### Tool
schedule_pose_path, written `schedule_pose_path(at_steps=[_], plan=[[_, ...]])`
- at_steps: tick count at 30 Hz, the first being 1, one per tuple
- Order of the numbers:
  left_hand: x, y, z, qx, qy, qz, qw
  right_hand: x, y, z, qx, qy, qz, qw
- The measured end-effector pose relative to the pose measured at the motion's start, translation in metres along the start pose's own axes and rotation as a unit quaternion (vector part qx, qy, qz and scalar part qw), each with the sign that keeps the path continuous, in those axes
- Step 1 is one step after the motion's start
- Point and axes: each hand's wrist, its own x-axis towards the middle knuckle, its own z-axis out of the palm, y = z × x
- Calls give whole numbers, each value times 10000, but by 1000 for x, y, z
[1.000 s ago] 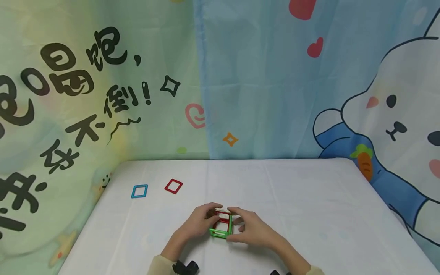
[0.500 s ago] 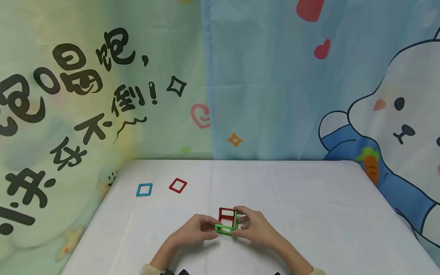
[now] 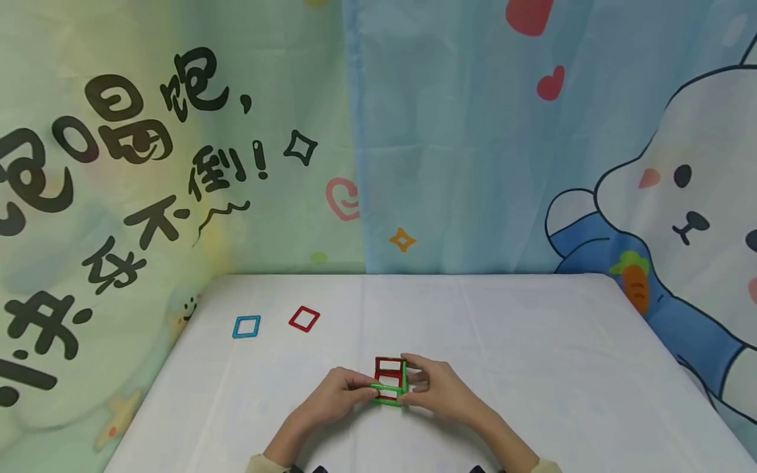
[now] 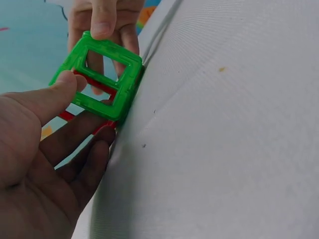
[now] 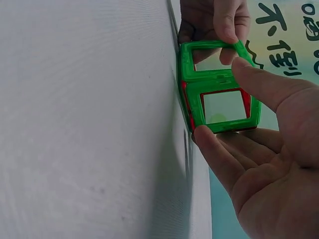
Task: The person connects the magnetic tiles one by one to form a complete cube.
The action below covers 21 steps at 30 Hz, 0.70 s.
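Near the front of the tabletop (image 3: 532,341) the little frame box (image 3: 390,382) sits squarely between both hands — left hand (image 3: 340,394) pinching the green frame (image 4: 99,74), right hand (image 3: 440,393) pinching the opposite side, equally close.

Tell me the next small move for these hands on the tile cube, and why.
Probably the left hand should swing its green square tile upright against the red and green cube. That tile sits tilted, not flush, while the right hand steadies the other side.
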Motion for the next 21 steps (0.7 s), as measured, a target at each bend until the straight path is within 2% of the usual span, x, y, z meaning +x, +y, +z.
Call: schedule_pose_path(at_steps=[4,14,19,21], plan=[[-1,2,-1,68,56,31,10000,1,0,-1,-65,-17,-77,9999],[0,1,0,113,168,134,9997,0,-6,0,-101,-43,73,9999],[1,-2,-5,-140,105,-126,9998,0,-5,-1,-35,-24,99,9999],[2,-5,-8,-237,245,-212,9992,0,-3,-1,-1,-9,96,10000]])
